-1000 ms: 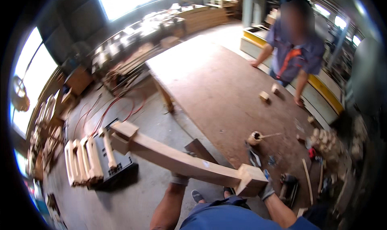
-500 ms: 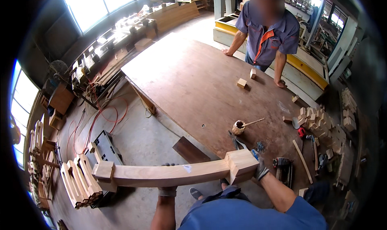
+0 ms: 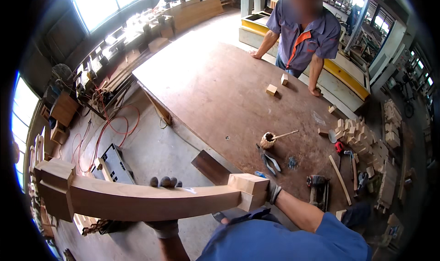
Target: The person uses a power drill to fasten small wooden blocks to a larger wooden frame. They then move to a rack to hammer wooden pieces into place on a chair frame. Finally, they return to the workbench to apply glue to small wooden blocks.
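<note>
Beam point(image 3: 151, 202) of pale wood — gently curved; blocky at both ends

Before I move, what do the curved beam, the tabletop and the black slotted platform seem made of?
Curved beam: wood, apparently unfinished; pale brown, faint grain. Tabletop: probably wood-based board; flat, blotchy brown, with glare suggesting a smooth surface. Black slotted platform: likely moulded plastic, from its even black and regular openings; painted metal remains possible.

Beam point(image 3: 153, 200) foremost | crate point(image 3: 120, 165) behind its left half, on floor point(image 3: 153, 144) | table point(image 3: 201, 96) right of crate | on table: pot point(image 3: 267, 141), pliers point(image 3: 265, 160) just before it, power tool point(image 3: 316, 182) farther right, two blocks point(image 3: 272, 90) behind | co-worker point(image 3: 302, 41) at far edge
</note>
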`<action>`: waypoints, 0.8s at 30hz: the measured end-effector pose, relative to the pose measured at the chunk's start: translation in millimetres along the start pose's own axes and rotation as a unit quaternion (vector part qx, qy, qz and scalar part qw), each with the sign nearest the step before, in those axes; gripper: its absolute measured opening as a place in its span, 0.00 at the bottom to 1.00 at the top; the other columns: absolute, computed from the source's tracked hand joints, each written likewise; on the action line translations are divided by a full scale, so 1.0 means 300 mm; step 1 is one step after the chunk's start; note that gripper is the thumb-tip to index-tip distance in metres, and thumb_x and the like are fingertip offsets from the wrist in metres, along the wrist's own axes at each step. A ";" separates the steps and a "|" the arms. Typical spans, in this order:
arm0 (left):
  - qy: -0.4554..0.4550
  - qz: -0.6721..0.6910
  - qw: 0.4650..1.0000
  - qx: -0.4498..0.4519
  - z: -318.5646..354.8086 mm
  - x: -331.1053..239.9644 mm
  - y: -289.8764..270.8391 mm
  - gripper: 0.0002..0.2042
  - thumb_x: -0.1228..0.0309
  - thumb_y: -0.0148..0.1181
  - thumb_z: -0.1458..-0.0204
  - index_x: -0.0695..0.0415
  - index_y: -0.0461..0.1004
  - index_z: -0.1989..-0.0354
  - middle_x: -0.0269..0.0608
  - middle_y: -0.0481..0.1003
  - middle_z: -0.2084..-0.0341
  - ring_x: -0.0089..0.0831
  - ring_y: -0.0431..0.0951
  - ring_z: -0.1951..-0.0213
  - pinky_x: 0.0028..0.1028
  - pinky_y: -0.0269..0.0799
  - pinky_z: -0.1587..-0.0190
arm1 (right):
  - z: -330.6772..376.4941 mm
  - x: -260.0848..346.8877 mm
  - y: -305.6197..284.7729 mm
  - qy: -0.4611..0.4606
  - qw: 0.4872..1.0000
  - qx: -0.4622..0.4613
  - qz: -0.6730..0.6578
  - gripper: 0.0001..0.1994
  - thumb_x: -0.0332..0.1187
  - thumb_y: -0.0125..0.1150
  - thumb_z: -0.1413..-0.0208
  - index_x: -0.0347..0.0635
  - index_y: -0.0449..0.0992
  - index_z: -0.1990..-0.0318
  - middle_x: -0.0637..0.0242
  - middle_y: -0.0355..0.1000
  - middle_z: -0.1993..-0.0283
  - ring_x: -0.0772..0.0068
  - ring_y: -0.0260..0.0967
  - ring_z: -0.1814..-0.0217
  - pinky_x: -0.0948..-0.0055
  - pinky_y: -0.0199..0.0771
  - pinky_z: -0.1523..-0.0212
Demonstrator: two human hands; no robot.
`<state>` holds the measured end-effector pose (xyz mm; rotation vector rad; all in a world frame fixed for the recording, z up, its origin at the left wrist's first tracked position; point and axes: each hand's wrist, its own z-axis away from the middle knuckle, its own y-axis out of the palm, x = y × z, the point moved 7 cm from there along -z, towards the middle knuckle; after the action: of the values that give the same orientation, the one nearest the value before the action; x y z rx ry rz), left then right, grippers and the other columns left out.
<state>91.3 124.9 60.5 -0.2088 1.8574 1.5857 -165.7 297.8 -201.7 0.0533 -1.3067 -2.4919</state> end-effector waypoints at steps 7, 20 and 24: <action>0.007 0.038 0.998 -0.043 0.103 0.070 -0.399 0.53 0.23 0.33 0.45 0.62 0.57 0.28 0.50 0.76 0.53 0.51 0.75 0.46 0.57 0.61 0.34 | 0.043 -0.014 -0.084 0.012 0.970 -0.191 0.149 0.25 0.57 0.58 0.38 0.45 0.76 0.48 0.62 0.79 0.54 0.61 0.78 0.55 0.59 0.80 0.51; -0.041 0.246 0.964 -0.089 0.149 0.182 -0.424 0.60 0.17 0.47 0.59 0.61 0.62 0.31 0.50 0.74 0.43 0.47 0.75 0.43 0.50 0.67 0.35 | 0.176 -0.001 0.122 0.051 0.969 -0.016 0.240 0.35 0.59 0.36 0.31 0.43 0.62 0.28 0.52 0.67 0.31 0.48 0.69 0.33 0.48 0.72 0.35; -0.022 0.167 0.972 -0.161 0.177 0.153 -0.399 0.55 0.21 0.51 0.57 0.57 0.62 0.30 0.43 0.72 0.41 0.42 0.73 0.40 0.46 0.67 0.34 | 0.109 -0.015 0.136 0.060 0.964 -0.010 0.260 0.34 0.57 0.38 0.32 0.42 0.63 0.29 0.53 0.68 0.32 0.49 0.69 0.33 0.50 0.72 0.35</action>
<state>139.9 158.1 -65.1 0.0003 1.6534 2.1042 -156.4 303.7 -150.2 -0.1262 -1.0767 -2.0207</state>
